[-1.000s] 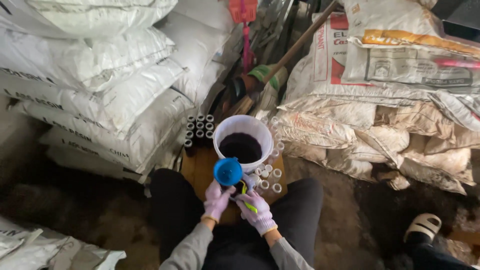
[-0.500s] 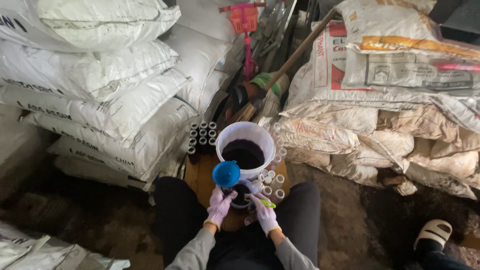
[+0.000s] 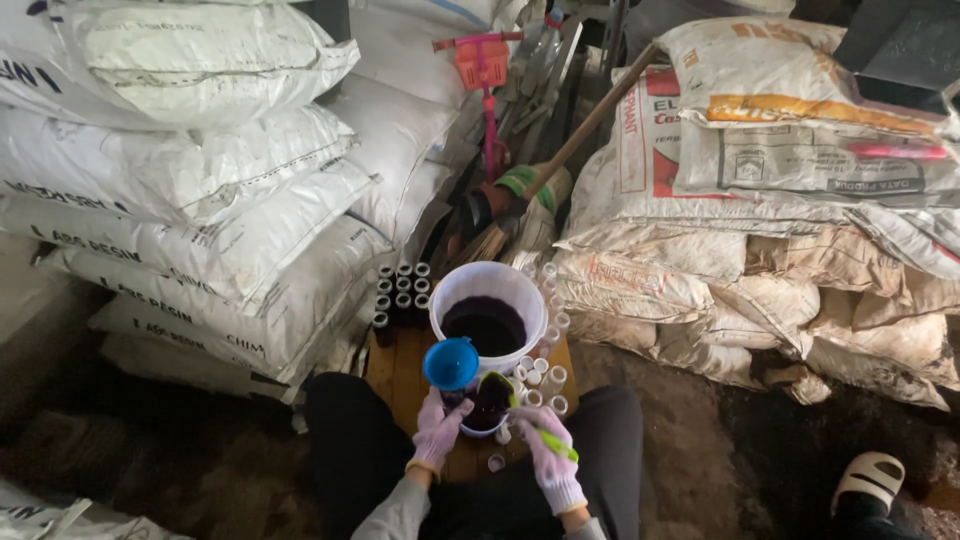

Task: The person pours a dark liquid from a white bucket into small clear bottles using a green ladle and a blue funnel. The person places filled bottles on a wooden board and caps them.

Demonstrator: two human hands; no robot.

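Observation:
I sit with a low wooden board (image 3: pixel 400 375) between my knees. On it stands a white bucket (image 3: pixel 488 290) of dark purple liquid. My left hand (image 3: pixel 437 432), in a pale purple glove, steadies a small bottle under a blue funnel (image 3: pixel 451 363). My right hand (image 3: pixel 550 462), gloved the same, grips the green handle of a small scoop (image 3: pixel 492 400) full of dark liquid, held next to the funnel. Filled dark bottles (image 3: pixel 398 292) stand left of the bucket. Small white bottles (image 3: pixel 545 375) cluster on its right.
Stacked white sacks (image 3: pixel 200 200) rise on the left, dirty sacks (image 3: pixel 760 250) on the right. A wooden-handled broom (image 3: pixel 560 160) and a pink tool (image 3: pixel 488 90) lean behind the bucket. A white sandal (image 3: pixel 868 480) lies at lower right on the dark floor.
The scoop, empty-handed a second ago, now sits full of dark liquid beside the funnel. My view has shifted slightly, with both hands a little lower in frame.

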